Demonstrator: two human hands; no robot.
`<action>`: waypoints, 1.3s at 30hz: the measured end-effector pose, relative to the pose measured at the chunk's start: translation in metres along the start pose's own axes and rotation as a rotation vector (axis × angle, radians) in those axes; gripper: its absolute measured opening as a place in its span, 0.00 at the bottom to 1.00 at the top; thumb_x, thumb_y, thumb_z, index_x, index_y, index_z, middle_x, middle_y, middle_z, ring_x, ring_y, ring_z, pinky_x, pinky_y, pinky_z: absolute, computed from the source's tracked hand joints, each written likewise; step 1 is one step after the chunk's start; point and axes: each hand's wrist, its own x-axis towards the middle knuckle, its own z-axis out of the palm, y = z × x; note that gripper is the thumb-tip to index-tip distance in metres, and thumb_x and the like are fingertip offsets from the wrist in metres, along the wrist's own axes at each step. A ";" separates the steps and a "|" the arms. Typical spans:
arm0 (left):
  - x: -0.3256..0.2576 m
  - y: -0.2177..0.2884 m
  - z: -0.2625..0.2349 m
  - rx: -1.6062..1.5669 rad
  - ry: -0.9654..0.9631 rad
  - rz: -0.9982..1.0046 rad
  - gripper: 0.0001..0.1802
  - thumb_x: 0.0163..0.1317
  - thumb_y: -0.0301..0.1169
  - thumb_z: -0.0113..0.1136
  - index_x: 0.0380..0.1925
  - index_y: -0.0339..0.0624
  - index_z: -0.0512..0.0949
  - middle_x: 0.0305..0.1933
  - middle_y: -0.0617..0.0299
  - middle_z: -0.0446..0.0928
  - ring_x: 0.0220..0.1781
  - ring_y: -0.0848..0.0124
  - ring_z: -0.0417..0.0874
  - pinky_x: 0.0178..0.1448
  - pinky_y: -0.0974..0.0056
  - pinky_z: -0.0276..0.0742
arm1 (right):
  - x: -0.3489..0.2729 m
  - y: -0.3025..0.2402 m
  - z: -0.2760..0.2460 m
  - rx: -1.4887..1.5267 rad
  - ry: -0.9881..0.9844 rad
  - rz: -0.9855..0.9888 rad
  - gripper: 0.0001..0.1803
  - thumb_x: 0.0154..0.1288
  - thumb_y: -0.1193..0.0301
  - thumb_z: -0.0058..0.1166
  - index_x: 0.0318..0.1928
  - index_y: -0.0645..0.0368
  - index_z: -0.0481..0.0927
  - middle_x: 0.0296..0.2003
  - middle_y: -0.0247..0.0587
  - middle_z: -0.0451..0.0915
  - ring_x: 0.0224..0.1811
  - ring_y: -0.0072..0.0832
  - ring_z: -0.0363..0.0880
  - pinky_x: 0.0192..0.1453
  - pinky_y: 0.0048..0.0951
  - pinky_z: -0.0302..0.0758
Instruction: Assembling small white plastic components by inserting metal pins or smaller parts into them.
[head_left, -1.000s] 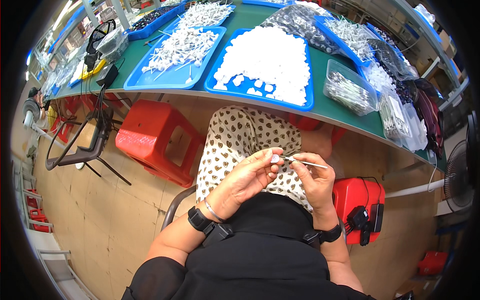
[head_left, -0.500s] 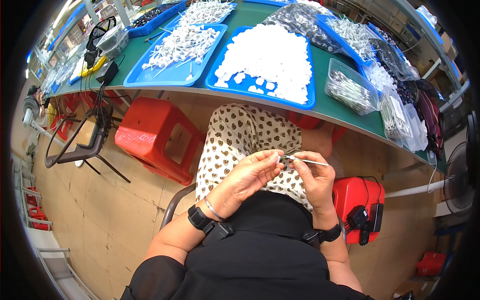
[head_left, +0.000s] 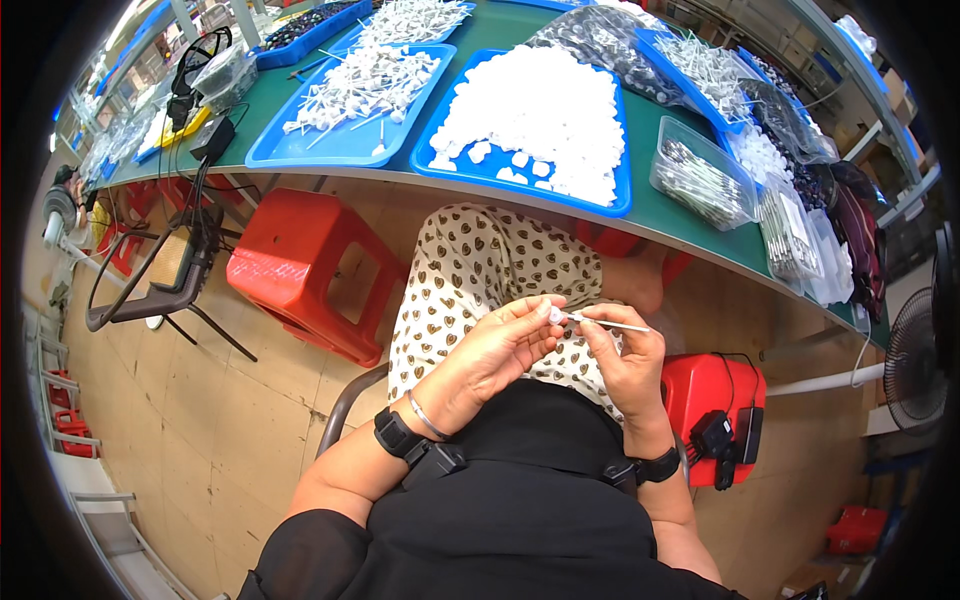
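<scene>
Over my lap, my left hand (head_left: 512, 345) pinches a small round white piece (head_left: 556, 315) between thumb and forefinger, its other fingers curled. Facing it, my right hand (head_left: 630, 368) has thumb and fingers closed on a thin white stick (head_left: 622, 325). The stick's narrow end points left and meets or nearly meets the white piece; contact is too small to tell. Beyond my hands, a blue tray (head_left: 422, 160) holds a heap of small white pieces (head_left: 540, 110). Left of it, another blue tray (head_left: 275, 150) carries white pieces on stems (head_left: 370, 88).
A clear plastic box (head_left: 735, 212) of thin sticks stands at the right of the green table (head_left: 680, 222). Red stools (head_left: 285, 250) flank me; the right-hand red stool (head_left: 690, 385) bears black devices. A fan (head_left: 915, 350) is at far right, a chair (head_left: 165, 300) at left.
My right hand has shifted slightly left with the stick. The white piece in my left fingers shows more of its round face now.
</scene>
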 end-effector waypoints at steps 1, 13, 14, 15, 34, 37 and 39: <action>0.000 0.000 0.000 -0.027 0.000 -0.008 0.13 0.67 0.31 0.54 0.48 0.36 0.74 0.38 0.62 0.79 0.40 0.76 0.80 0.50 0.71 0.79 | 0.000 0.000 0.000 -0.025 -0.001 -0.008 0.07 0.59 0.80 0.58 0.40 0.65 0.80 0.33 0.38 0.82 0.32 0.20 0.79 0.37 0.21 0.75; 0.003 -0.003 -0.003 -0.134 -0.037 0.015 0.12 0.66 0.28 0.54 0.47 0.35 0.74 0.43 0.57 0.78 0.46 0.70 0.80 0.55 0.70 0.78 | 0.005 -0.005 0.002 -0.201 -0.004 -0.183 0.07 0.56 0.80 0.60 0.37 0.63 0.80 0.31 0.41 0.82 0.30 0.28 0.82 0.33 0.25 0.76; 0.003 -0.003 -0.003 -0.136 -0.043 0.016 0.11 0.66 0.28 0.54 0.46 0.35 0.74 0.43 0.57 0.78 0.46 0.70 0.80 0.55 0.70 0.78 | 0.005 -0.006 0.002 -0.201 -0.005 -0.183 0.07 0.56 0.80 0.60 0.37 0.63 0.80 0.31 0.41 0.82 0.30 0.28 0.82 0.33 0.25 0.76; 0.003 -0.003 -0.003 -0.135 -0.043 0.017 0.11 0.66 0.28 0.54 0.46 0.35 0.74 0.43 0.57 0.78 0.46 0.70 0.80 0.55 0.70 0.78 | 0.006 -0.008 0.003 -0.219 -0.009 -0.188 0.07 0.56 0.80 0.60 0.37 0.63 0.80 0.31 0.41 0.82 0.30 0.29 0.82 0.34 0.25 0.76; 0.004 -0.008 -0.004 -0.136 0.007 0.018 0.12 0.65 0.26 0.55 0.47 0.34 0.73 0.44 0.57 0.77 0.47 0.71 0.79 0.55 0.71 0.78 | 0.010 -0.013 0.004 -0.446 -0.073 -0.417 0.06 0.53 0.82 0.58 0.34 0.64 0.78 0.29 0.43 0.81 0.28 0.36 0.80 0.33 0.30 0.75; 0.003 -0.008 -0.004 -0.159 0.022 0.009 0.12 0.65 0.26 0.55 0.47 0.34 0.73 0.44 0.57 0.77 0.46 0.72 0.79 0.55 0.71 0.78 | 0.010 -0.012 0.004 -0.444 -0.079 -0.432 0.06 0.53 0.82 0.58 0.34 0.64 0.78 0.29 0.43 0.81 0.29 0.36 0.80 0.33 0.30 0.75; 0.003 -0.008 -0.003 -0.171 0.043 0.008 0.12 0.65 0.25 0.55 0.48 0.34 0.73 0.44 0.57 0.77 0.46 0.71 0.79 0.55 0.71 0.78 | 0.010 -0.011 0.004 -0.441 -0.077 -0.427 0.06 0.54 0.82 0.58 0.34 0.64 0.78 0.29 0.43 0.81 0.29 0.36 0.80 0.33 0.30 0.75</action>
